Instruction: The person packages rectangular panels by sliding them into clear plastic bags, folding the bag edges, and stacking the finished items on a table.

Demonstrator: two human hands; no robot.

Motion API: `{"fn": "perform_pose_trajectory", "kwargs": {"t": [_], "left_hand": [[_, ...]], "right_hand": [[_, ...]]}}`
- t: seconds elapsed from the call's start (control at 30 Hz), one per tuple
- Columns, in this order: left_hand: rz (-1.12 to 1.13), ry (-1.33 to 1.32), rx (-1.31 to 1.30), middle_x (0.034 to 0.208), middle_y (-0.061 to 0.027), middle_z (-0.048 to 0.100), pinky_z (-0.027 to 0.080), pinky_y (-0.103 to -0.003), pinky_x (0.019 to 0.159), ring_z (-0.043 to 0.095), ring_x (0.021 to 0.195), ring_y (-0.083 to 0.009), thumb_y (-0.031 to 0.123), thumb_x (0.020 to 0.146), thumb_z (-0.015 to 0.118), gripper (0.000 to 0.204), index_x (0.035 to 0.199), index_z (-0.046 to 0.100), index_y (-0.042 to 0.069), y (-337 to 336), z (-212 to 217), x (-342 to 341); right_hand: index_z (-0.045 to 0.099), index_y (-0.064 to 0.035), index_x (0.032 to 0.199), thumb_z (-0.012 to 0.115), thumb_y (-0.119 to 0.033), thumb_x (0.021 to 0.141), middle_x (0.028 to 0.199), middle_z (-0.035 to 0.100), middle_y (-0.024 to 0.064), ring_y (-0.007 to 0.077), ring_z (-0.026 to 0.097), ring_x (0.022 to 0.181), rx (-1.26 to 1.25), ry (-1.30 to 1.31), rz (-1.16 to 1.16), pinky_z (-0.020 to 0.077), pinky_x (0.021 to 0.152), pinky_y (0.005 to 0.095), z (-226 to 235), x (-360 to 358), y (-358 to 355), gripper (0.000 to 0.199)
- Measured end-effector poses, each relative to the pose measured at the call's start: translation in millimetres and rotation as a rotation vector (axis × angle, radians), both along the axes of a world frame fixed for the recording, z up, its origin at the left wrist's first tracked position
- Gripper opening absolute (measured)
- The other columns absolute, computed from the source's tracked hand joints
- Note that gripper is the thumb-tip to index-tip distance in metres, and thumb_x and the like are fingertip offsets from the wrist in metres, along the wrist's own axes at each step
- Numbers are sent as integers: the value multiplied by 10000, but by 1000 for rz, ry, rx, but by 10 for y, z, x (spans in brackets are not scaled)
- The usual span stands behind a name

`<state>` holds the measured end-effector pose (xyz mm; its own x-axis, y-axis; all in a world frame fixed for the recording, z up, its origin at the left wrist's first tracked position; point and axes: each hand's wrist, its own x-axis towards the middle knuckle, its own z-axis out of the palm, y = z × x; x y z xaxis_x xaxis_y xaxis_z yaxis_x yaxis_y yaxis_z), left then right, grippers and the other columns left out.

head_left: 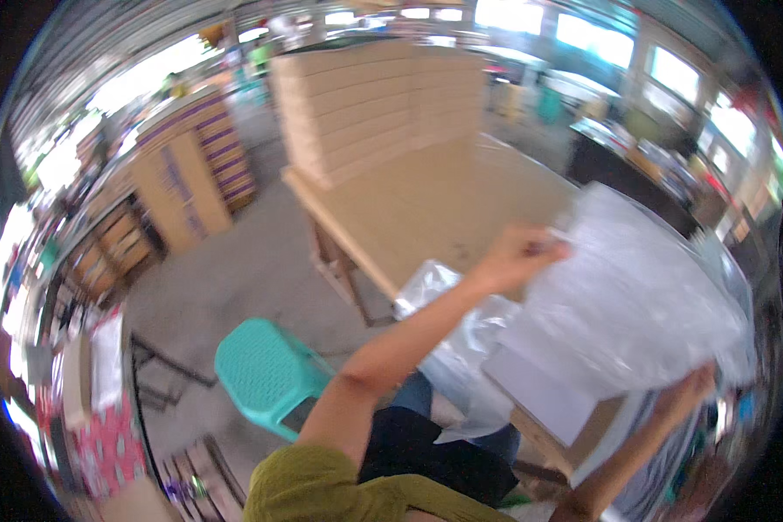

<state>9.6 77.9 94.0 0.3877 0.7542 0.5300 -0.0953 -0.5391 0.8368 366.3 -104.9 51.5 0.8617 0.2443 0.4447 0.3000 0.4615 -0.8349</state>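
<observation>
A large translucent plastic bag point(644, 287) is spread between my two hands over the right end of a table. My left hand point(520, 254) is closed at the bag's upper left edge, its fingers pinched on the film. Low on the right, my right hand point(689, 388) is closed around the bag's lower edge, partly blurred by motion. Under the bag lies a flat white sheet point(544, 396) at the near edge of the table. More crumpled clear plastic point(470, 335) hangs over that edge beneath my left forearm. Whether the bag holds anything is unclear.
The brown-topped table point(444, 191) carries a tall stack of flat cardboard boxes point(365, 104) at its far end. A green plastic stool point(265, 370) stands left of me. More boxes point(178, 183) stand farther left, and a cluttered dark table point(631, 170) is at the right.
</observation>
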Motion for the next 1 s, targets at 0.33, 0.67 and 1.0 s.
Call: {"fn": "perform_pose_trajectory", "kwargs": {"t": [0.33,0.67,1.0], "left_hand": [[49,-294,-46,614,89,442,266,-204,477,365,562,-5,76,837,628,42,822,638,38,-56,278,185],[221,-144,-119,843,-79,617,460,-272,677,576,767,-164,191,782,720,457,1153,555,-19,-286,-948,209],[126,473,-140,918,-240,599,478,-356,738,607,811,-355,10,779,582,647,1376,333,11,-1264,-1005,-400]], "right_hand": [[558,21,1087,593,-171,895,926,610,28,65,524,787,189,-69,202,416,697,214,441,-410,97,274],[504,38,1245,576,-170,894,879,633,31,46,522,753,60,-102,277,402,677,187,-134,-925,98,413],[453,-6,1306,643,75,590,1341,412,240,296,455,1202,-731,-337,419,354,989,329,-102,-1306,-782,745]]}}
